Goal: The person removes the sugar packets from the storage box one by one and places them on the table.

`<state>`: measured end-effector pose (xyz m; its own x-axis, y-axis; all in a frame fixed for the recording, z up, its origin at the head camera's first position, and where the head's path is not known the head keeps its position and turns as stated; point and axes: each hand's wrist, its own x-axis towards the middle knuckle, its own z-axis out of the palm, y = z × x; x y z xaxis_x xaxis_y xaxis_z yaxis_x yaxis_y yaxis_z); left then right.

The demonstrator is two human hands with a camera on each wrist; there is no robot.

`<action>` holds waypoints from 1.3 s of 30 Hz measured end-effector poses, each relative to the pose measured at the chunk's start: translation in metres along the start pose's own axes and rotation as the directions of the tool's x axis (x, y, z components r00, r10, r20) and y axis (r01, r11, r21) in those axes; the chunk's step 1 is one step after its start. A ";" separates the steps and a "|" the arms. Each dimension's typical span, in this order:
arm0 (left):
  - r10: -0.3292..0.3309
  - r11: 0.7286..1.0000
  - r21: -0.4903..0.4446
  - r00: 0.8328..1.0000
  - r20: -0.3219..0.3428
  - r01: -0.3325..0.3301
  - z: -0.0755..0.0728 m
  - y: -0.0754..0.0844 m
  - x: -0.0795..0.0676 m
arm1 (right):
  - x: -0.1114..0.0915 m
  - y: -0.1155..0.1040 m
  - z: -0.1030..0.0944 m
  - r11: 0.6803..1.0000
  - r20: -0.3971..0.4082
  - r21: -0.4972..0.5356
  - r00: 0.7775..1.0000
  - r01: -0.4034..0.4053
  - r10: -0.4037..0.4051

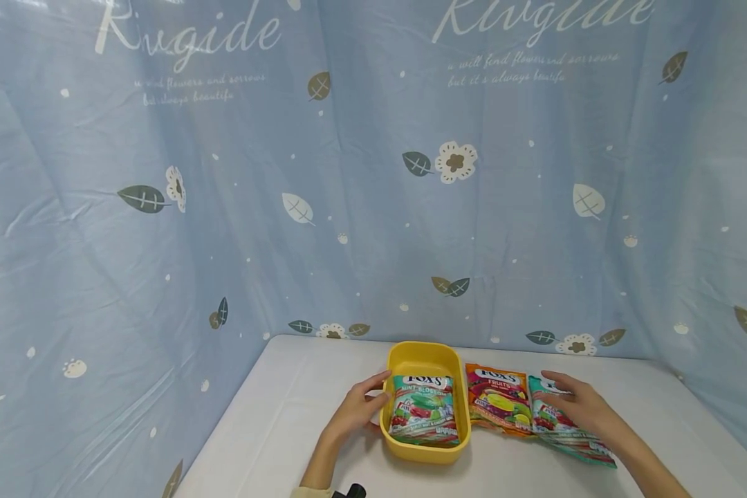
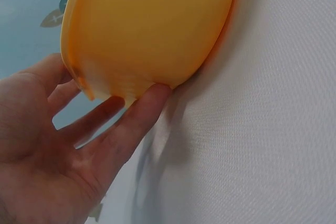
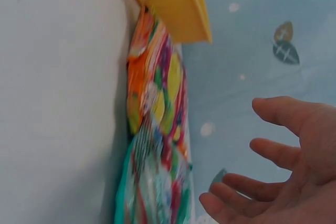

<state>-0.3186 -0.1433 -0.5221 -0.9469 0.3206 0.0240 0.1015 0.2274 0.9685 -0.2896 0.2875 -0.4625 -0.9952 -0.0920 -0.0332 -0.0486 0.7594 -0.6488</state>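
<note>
1. Left grip (image 1: 356,408), fingers spread against the tub (image 1: 420,454) without clutching it, should steady it lightly.
2. Right grip (image 1: 580,403), spread and empty, hangs over the teal bag (image 1: 569,441) on the tabletop (image 1: 286,401).
3. Best pinch its middle, leaving the touching red bag (image 1: 500,402) undisturbed.

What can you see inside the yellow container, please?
A teal Fox's bag, label facing up, sits in the yellow container; some inner surface shows beyond it. The bag hides what is beneath it, so anything there cannot be seen.
</note>
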 end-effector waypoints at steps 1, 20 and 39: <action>-0.002 1.000 -0.002 1.000 0.001 0.002 0.000 0.000 0.000 | 0.001 -0.004 0.002 1.000 -0.004 -0.009 1.000 0.012 -0.012; -0.026 1.000 -0.005 1.000 0.002 0.026 -0.001 0.000 0.002 | 0.009 -0.066 0.037 0.991 -0.027 0.065 0.993 0.117 -0.115; -0.002 1.000 -0.007 1.000 0.007 0.002 0.000 -0.002 0.000 | 0.015 -0.127 0.087 0.966 -0.011 0.193 0.985 0.173 -0.174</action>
<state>-0.3190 -0.1439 -0.5243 -0.9449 0.3268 0.0202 0.0973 0.2212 0.9704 -0.2911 0.1335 -0.4469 -0.9725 -0.2153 0.0885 -0.2023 0.5933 -0.7792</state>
